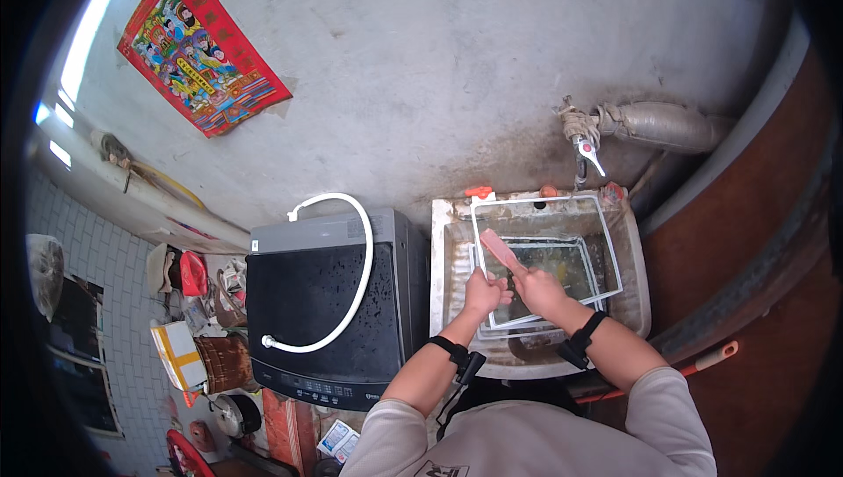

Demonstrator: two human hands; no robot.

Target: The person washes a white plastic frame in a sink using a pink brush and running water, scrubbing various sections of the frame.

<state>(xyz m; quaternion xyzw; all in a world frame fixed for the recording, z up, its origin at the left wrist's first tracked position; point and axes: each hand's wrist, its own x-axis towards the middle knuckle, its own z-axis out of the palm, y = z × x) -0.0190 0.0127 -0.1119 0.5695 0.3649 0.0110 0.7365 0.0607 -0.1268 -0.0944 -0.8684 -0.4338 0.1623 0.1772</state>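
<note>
My left hand [486, 293] grips the left edge of a white-rimmed rectangular panel [614, 240], see-through like glass, tilted over a stone-like washing sink [438, 319]. In my right hand [540, 291] is a pink brush [498, 248], its head near the panel's left rim. I cannot make out its bristles. A second white-rimmed panel [550, 240] lies lower in the sink, seen partly through the first. Both wrists wear black straps with small devices.
A tap [586, 148] with a white lever stands behind the sink. On the left, a top-loading washing machine [316, 306] bears a white hose [364, 279]. An orange-and-white object [481, 194] sits on the sink's back rim. Beyond the machine are a foam box [178, 355] and a pot [234, 414].
</note>
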